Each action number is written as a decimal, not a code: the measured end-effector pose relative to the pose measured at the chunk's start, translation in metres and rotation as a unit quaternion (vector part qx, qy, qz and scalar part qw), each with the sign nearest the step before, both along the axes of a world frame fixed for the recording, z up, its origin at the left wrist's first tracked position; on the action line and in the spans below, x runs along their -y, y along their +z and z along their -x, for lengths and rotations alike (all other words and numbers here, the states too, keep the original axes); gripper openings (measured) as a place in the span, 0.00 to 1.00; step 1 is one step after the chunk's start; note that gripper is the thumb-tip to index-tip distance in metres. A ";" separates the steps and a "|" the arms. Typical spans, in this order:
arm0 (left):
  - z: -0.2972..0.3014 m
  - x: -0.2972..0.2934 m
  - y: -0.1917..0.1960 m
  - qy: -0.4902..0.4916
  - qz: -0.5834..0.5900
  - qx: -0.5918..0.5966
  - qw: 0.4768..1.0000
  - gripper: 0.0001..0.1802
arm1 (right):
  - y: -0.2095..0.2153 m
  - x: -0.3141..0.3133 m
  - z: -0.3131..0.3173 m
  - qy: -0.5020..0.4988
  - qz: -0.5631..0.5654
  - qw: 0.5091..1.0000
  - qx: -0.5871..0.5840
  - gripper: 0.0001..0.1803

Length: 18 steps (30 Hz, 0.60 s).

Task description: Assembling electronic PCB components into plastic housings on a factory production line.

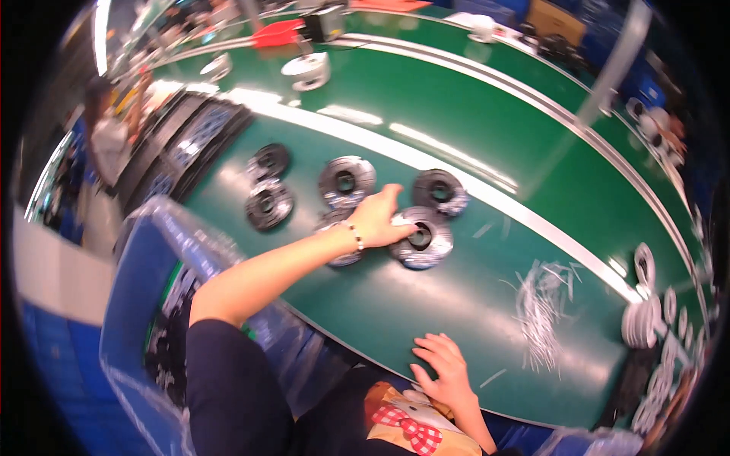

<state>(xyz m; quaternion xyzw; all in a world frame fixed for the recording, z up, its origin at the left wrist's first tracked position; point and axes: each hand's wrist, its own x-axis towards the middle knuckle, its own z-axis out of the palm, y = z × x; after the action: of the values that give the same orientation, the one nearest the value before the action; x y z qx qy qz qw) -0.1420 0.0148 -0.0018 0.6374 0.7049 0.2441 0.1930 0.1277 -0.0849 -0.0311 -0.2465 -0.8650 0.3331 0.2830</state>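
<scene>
Reaching left hand (374, 219), spread-fingered, over dark discs (436, 245) already paired mid-frame. Holding right hand (446, 376), fingers apart, lower centre. Cannot judge what remains.

Factory floor, assembly-line type. Long green belt (426, 106) between pale metal rails, white round parts (308, 72) spaced along it. Green counter (456, 311) alongside: repeated black ring-shaped parts (277, 217) in groups, heap of pale strips (541, 315). Big blue bin (131, 285), plastic-lined. Another person (110, 144) beyond dark trays (179, 140). Tube light (100, 34), upper left.
</scene>
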 end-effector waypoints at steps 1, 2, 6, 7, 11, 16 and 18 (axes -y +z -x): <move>0.012 0.015 0.004 -0.064 -0.137 -0.105 0.983 0.35 | -0.001 0.003 0.002 0.001 -0.003 1.000 0.002 0.13; 0.021 0.028 0.024 -0.102 -0.195 -0.156 0.963 0.33 | -0.002 0.002 0.001 -0.001 0.007 1.000 0.013 0.13; 0.068 0.114 0.125 0.043 -0.309 -0.180 0.933 0.16 | 0.001 0.001 0.000 -0.030 0.005 0.999 0.034 0.13; 0.087 0.146 0.133 0.140 -0.319 -0.161 0.923 0.14 | 0.002 0.001 -0.001 -0.032 0.002 0.999 0.040 0.13; 0.170 0.347 0.097 0.487 -0.170 -0.298 0.804 0.12 | 0.005 0.009 0.003 0.003 -0.016 0.999 0.050 0.12; 0.206 0.564 -0.023 0.796 0.125 -0.013 0.593 0.33 | 0.002 0.006 0.004 0.046 -0.039 0.995 0.074 0.12; 0.214 0.609 -0.058 0.823 0.183 -0.041 0.537 0.41 | 0.001 0.006 0.006 0.054 -0.046 0.994 0.079 0.12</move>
<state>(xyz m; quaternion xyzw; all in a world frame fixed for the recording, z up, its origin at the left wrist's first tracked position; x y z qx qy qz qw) -0.3558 -0.5938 -0.0595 -0.2631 0.9553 0.1349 -0.0091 0.1220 -0.0904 -0.0297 -0.2120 -0.9109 0.2874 0.2065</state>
